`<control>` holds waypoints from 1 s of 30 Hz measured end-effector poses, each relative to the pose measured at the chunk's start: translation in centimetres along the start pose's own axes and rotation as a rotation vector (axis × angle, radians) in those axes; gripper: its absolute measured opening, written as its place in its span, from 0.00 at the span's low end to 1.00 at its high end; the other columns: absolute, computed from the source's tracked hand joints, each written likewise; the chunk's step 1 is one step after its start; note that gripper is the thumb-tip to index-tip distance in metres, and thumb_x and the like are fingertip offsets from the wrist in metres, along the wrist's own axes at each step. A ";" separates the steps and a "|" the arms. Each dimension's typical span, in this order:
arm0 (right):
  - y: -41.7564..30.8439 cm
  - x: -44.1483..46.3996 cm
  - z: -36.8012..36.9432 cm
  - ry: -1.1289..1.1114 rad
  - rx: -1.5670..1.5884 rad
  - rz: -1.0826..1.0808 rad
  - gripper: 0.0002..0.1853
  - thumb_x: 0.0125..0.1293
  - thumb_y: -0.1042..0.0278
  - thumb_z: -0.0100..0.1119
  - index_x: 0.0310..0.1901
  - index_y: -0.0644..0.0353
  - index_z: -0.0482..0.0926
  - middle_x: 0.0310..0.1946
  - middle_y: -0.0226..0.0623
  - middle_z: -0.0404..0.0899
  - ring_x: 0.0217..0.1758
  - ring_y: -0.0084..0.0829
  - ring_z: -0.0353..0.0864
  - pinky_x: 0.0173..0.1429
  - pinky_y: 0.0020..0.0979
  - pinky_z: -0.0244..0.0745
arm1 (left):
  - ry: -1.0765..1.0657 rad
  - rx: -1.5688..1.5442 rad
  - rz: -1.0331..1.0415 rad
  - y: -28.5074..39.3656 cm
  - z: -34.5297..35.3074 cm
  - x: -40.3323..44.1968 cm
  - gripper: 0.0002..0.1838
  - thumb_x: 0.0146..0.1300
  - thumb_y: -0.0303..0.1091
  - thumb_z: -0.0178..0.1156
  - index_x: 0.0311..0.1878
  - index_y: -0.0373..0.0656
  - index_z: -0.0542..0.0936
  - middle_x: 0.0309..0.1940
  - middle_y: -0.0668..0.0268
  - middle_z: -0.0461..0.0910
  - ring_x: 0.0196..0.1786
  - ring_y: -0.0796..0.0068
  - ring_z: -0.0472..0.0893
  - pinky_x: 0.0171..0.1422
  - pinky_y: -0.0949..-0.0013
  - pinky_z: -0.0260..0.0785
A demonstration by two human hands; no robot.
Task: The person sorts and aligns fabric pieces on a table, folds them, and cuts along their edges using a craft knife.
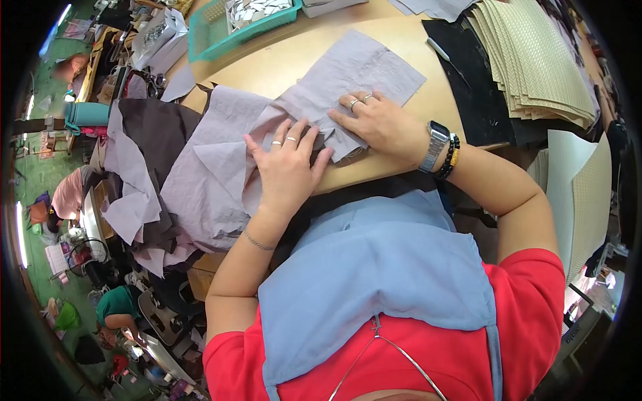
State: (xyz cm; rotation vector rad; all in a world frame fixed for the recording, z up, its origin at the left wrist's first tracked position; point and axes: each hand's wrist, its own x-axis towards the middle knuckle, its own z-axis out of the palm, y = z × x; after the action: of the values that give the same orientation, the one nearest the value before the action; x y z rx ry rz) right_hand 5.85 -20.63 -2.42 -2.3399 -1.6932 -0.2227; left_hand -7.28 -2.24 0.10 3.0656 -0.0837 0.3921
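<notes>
The left hand [287,160] is lying spread over a greyish-lilac cloth [371,63], fingers apart and slightly curved, its fingertips pressing on a crumpled, folded part. The right hand [384,127] is resting just beside it, thumb held away from the loosely bent fingers, which are pressing the cloth down from above; neither hand is clenching.

A teal basket [204,30] is standing near the far edge of the worktop [438,110] and is holding a heap of small, pale, flat pieces [257,12]. To its left, a white box [175,43] is containing small shiny items, too small to identify.

The cloth is lying directly under both hands, one flat panel reaching out beyond the right hand's fingers, while more lilac cloth is spreading leftward past the left hand and hanging in folds over dark fabric [164,127]. Right of the cloth, a stack of cream textured sheets [535,60] is lying near a slim tool [441,52].
</notes>
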 end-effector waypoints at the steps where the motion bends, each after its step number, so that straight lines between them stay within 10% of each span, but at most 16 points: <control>1: -0.2 0.0 -0.1 -0.049 0.008 0.027 0.23 0.66 0.67 0.51 0.63 0.47 0.73 0.57 0.48 0.73 0.60 0.44 0.75 0.55 0.48 0.74 | -0.007 0.003 -0.002 0.0 0.0 0.0 0.20 0.62 0.52 0.65 0.51 0.52 0.84 0.57 0.71 0.79 0.66 0.68 0.73 0.67 0.18 0.40; 30: 8.8 -1.4 -1.7 -0.021 -0.308 0.427 0.21 0.67 0.65 0.48 0.61 0.60 0.72 0.59 0.45 0.73 0.64 0.42 0.73 0.68 0.67 0.59 | -0.056 -0.023 0.006 -0.2 -0.2 0.4 0.20 0.64 0.51 0.63 0.54 0.52 0.81 0.57 0.70 0.77 0.64 0.69 0.74 0.69 0.18 0.38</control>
State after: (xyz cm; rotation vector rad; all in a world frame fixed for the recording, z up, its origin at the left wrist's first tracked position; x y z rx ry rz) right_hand 13.84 -24.99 -2.09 -2.8661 -1.1911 -0.4006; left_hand -6.91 -2.06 0.34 3.0548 -0.0984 0.3030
